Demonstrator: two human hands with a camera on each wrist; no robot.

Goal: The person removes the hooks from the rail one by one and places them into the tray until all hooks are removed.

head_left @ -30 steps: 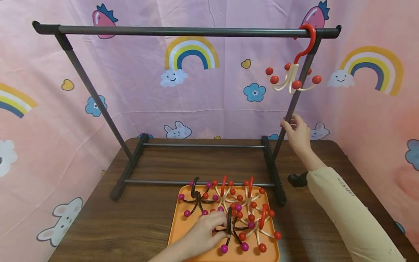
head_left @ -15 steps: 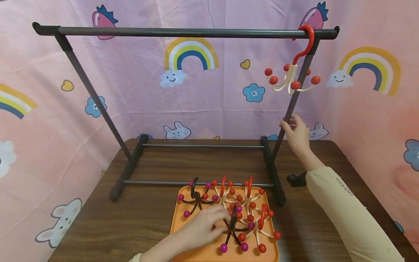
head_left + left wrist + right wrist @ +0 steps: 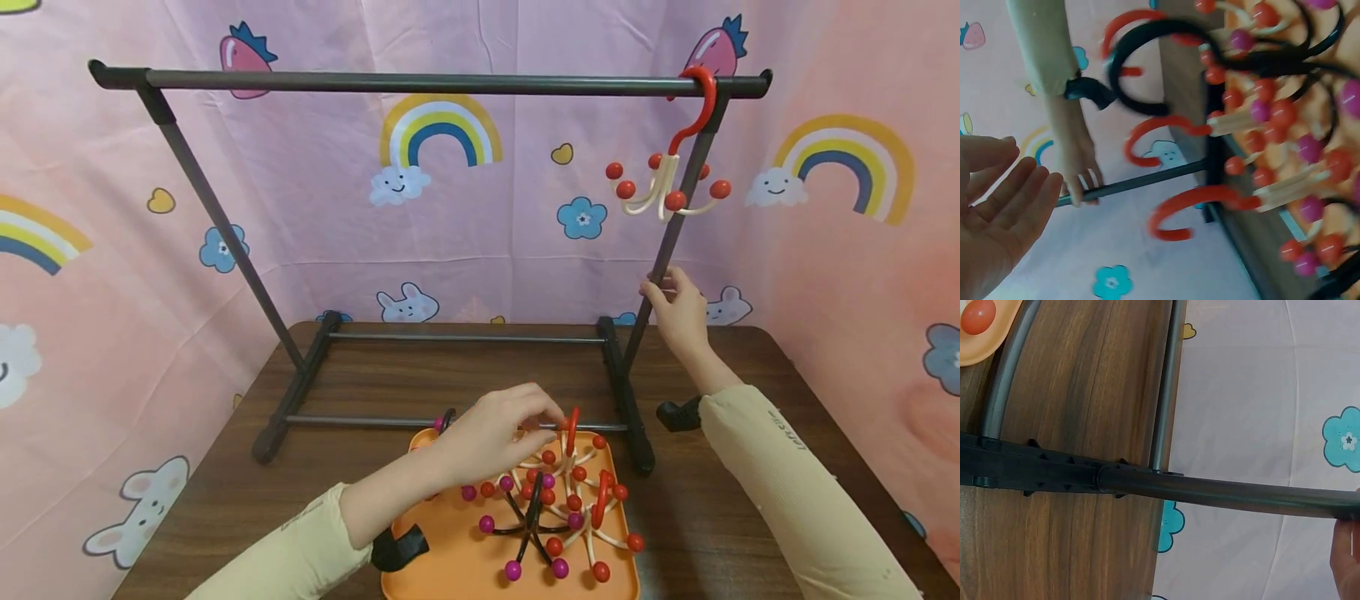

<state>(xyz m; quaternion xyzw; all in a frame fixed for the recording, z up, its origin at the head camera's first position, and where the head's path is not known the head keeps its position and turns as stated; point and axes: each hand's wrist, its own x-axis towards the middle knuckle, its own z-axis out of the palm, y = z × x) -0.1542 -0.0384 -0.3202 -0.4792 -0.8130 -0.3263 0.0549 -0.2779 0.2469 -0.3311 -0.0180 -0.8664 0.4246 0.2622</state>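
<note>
My left hand (image 3: 498, 433) hovers over the orange tray (image 3: 442, 554) at the red hook of a red-and-cream claw hanger (image 3: 573, 433). In the left wrist view its fingers are loosely bent, with nothing between them, apart from the hooks. Another red hook is hidden behind this hand in the head view. A black claw hanger with purple balls (image 3: 531, 517) stands on the tray beside a red-hooked one (image 3: 602, 500). My right hand (image 3: 681, 312) grips the right post (image 3: 663, 250) of the dark rack.
The rack's top bar (image 3: 412, 82) carries one red-hooked claw hanger (image 3: 664, 187) at its right end. A second black hanger (image 3: 447, 419) is mostly covered by the left arm. The rack's feet (image 3: 295, 392) stand on the wooden table (image 3: 202, 517), before a patterned cloth.
My left hand has left the black hanger and moved up and right towards the red hooks at the tray's back. The right hand stays on the post.
</note>
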